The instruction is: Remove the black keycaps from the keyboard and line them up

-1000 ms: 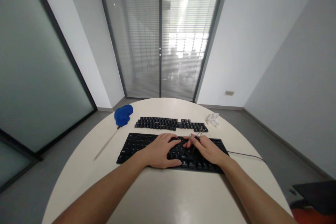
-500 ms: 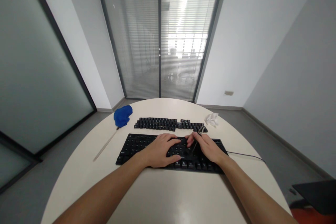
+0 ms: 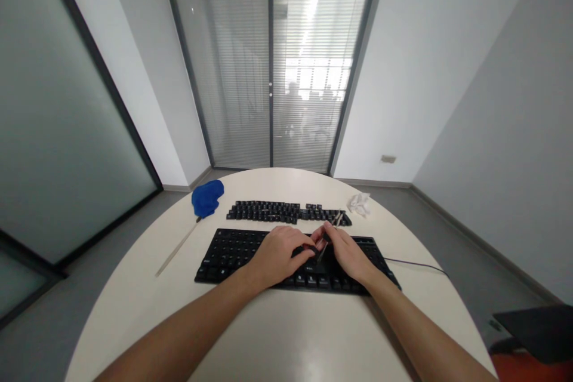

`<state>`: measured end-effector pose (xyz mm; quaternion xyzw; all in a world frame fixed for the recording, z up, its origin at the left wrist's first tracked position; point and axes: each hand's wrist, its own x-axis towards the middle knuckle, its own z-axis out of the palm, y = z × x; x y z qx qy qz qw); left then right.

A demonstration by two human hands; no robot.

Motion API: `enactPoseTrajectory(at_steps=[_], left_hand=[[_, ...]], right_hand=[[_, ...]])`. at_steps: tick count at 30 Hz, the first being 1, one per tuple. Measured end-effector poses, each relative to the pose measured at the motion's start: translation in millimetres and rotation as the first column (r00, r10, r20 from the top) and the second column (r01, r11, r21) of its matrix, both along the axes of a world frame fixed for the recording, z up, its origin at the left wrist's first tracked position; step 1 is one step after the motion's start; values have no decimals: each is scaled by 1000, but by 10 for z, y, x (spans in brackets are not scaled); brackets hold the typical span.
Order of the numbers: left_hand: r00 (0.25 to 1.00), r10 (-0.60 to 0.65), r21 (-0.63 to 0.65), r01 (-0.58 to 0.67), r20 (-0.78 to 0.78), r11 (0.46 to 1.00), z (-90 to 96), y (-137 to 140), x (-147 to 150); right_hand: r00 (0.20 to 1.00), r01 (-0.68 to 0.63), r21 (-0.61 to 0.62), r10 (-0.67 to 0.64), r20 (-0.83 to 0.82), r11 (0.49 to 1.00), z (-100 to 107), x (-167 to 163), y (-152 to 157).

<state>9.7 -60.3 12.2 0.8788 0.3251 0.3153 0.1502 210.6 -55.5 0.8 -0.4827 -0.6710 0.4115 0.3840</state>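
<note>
— Both hands are low in the middle of the frame, on the black keyboard [image 3: 250,250]. My left hand [image 3: 277,253] lies over the keys with the fingers curled; something small and dark sits at its fingertips, but whether I am pinching it I cannot tell.

— And the right one?

— My right hand [image 3: 347,253] is closed around a thin metal tool [image 3: 329,236], which slants from the keys up toward the far row of loose keycaps [image 3: 286,212]. The tool's lower end meets the keyboard just between my two hands.

— What else is on the table?

— The round white table [image 3: 277,334] fills the lower half of the frame. Left of centre lies a blue duster [image 3: 206,198] with its long handle running down-left. Right of the keycaps sits a crumpled white tissue [image 3: 359,203]. The keyboard's cable [image 3: 416,264] trails off to the right.
</note>
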Motion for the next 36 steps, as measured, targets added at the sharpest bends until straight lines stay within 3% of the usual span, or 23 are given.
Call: enactPoseTrajectory(at_steps=[5, 11, 18, 27, 36], left_hand=[[981, 82, -217, -42, 177, 975, -66, 16, 33], [947, 81, -330, 28, 311, 944, -77, 52, 23], [850, 220, -550, 95, 478, 830, -141, 210, -47], [833, 206, -596, 172, 513, 785, -233, 249, -45], [841, 177, -562, 171, 512, 809, -243, 257, -57]], right_hand=[[999, 29, -20, -28, 22, 999, 6, -13, 37], [992, 55, 10, -56, 111, 998, 1, -17, 58], [999, 11, -2, -11, 38, 1000, -14, 3, 57], [989, 44, 124, -61, 134, 991, 33, 15, 30], [977, -115, 64, 101, 189, 991, 104, 29, -62]])
